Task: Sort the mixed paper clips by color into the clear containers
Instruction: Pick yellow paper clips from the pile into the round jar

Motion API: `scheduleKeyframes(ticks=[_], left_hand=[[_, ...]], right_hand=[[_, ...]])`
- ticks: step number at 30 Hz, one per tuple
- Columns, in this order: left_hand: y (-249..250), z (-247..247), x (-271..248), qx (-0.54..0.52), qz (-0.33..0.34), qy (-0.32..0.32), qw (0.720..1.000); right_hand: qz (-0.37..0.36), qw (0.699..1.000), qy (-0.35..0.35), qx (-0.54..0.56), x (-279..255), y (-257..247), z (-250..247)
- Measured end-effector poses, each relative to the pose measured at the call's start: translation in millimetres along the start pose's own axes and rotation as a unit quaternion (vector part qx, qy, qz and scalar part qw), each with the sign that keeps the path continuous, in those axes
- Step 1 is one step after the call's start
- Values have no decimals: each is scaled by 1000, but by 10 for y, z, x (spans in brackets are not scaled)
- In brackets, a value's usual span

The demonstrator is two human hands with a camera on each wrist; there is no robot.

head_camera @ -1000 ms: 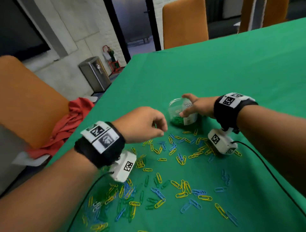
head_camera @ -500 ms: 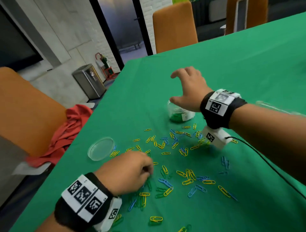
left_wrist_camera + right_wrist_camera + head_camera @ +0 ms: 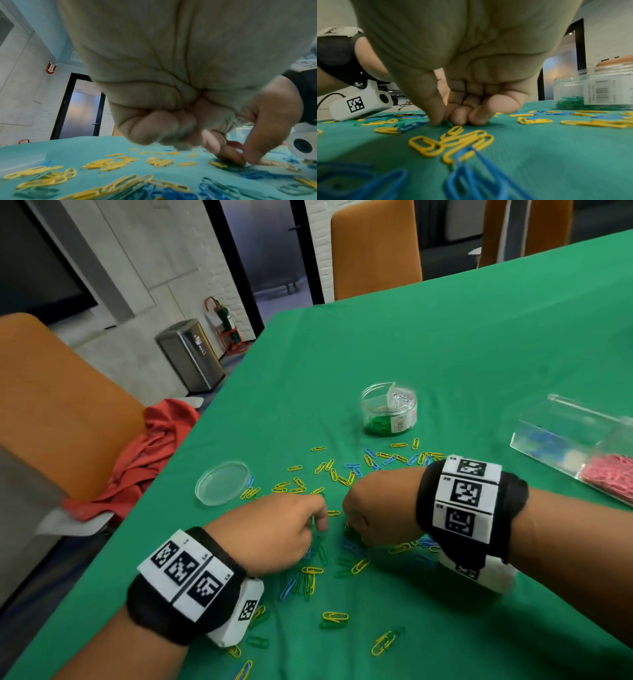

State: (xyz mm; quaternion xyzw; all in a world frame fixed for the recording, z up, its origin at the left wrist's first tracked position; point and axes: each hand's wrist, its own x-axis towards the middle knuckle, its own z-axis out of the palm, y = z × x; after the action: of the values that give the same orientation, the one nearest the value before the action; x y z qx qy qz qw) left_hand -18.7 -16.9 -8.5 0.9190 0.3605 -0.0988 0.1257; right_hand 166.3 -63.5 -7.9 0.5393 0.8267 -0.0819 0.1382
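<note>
Matt cloth, glossy clips, clear plastic

A matt green cloth (image 3: pixel 445 344) with a fine weave covers the table. Around the fingers (image 3: pixel 476 117) lie smooth, glossy coated paper clips (image 3: pixel 450 143) in yellow, blue and green. Beyond the fingers stand a clear plastic round jar (image 3: pixel 389 409) with a paper label, a clear lid (image 3: pixel 222 483) and a transparent box (image 3: pixel 579 440). The wristbands (image 3: pixel 469 501) are black fabric.

left hand (image 3: pixel 274 530) fingers (image 3: pixel 154 129) blurred, rectangular clear container (image 3: pixel 561 436) cut by right edge
</note>
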Motion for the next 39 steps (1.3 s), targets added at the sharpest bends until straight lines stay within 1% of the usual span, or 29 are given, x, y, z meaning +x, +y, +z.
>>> scheduleKeyframes(ticks=[2, 5, 7, 10, 12, 14, 16, 18, 19, 20, 21, 22, 23, 24, 25, 26, 27, 28, 29, 30, 31, 32, 33, 34, 35, 36, 37, 39], left_hand=[[17, -20, 22, 5, 1, -10, 1000], [19, -3, 34, 41, -9, -6, 999], [1, 30, 24, 62, -9, -10, 998], [-24, 47, 34, 69, -1, -14, 998], [-57, 58, 53, 62, 2, -7, 998], [-83, 83, 46, 59, 3, -13, 998], [-69, 77, 31, 53, 4, -8, 999], [-57, 30, 22, -11, 7, 16, 1000], [-62, -3, 14, -67, 8, 37, 997], [-78, -34, 0, -145, 10, 57, 988], [-99, -62, -29, -253, 10, 63, 965], [-118, -84, -69, -381, 6, 58, 923], [-140, -102, -108, -503, 6, 50, 863], [-171, -104, -139, -598, 7, 43, 800], [-198, -99, -165, -660, 10, 42, 750], [-225, -85, -180, -698, 8, 47, 715], [-248, -70, -188, -723, 6, 53, 689], [-269, -52, -190, -741, 1, 53, 669], [-290, -28, -184, -751, -11, 50, 658], [-296, -10, -176, -746, -28, 44, 664], [-296, 7, -166, -711, -50, 42, 700], [-277, 19, -155, -634, -70, 42, 769], [-246, 23, -143, -507, -85, 41, 857], [-205, 21, -127, -359, -89, 40, 928], [-157, 18, -108, -217, -87, 37, 971], [-101, 13, -92, -109, -91, 35, 989], [-45, 1, -78, -40, -102, 33, 993], [22, 6, -33, 40, -110, 40, 992]], right_hand=[[6, 999, 31, 43, -17, 10, 3], [27, 990, 90, 101, -30, 37, -6], [40, 990, 82, 109, -24, 46, -10], [11, 994, 54, 98, -12, 18, 6], [1, 996, 46, 74, -12, -20, 8], [-9, 998, 38, 40, -6, -49, 2], [-7, 999, 29, 19, 5, -65, -3], [8, 999, 35, 12, 9, -71, 3], [17, 999, 46, 16, 5, -63, 14], [23, 998, 59, 28, -2, -51, 22], [27, 996, 74, 49, -14, -30, 26], [28, 993, 88, 74, -28, -9, 22], [27, 990, 98, 98, -37, 15, 14], [26, 987, 103, 123, -43, 38, 4], [22, 983, 106, 146, -49, 61, -10], [18, 980, 107, 167, -50, 82, -18], [12, 976, 109, 185, -51, 101, -25], [7, 973, 112, 200, -47, 122, -28], [3, 971, 114, 210, -43, 141, -32], [1, 970, 110, 215, -39, 155, -37], [1, 971, 100, 217, -36, 166, -41], [1, 973, 88, 214, -36, 168, -48], [-1, 975, 78, 208, -34, 162, -53], [-5, 977, 71, 201, -32, 149, -51], [-9, 979, 68, 194, -30, 128, -45], [-13, 980, 69, 186, -29, 97, -34], [-21, 982, 77, 172, -26, 65, -24], [-45, 985, 97, 137, -27, -12, -16]])
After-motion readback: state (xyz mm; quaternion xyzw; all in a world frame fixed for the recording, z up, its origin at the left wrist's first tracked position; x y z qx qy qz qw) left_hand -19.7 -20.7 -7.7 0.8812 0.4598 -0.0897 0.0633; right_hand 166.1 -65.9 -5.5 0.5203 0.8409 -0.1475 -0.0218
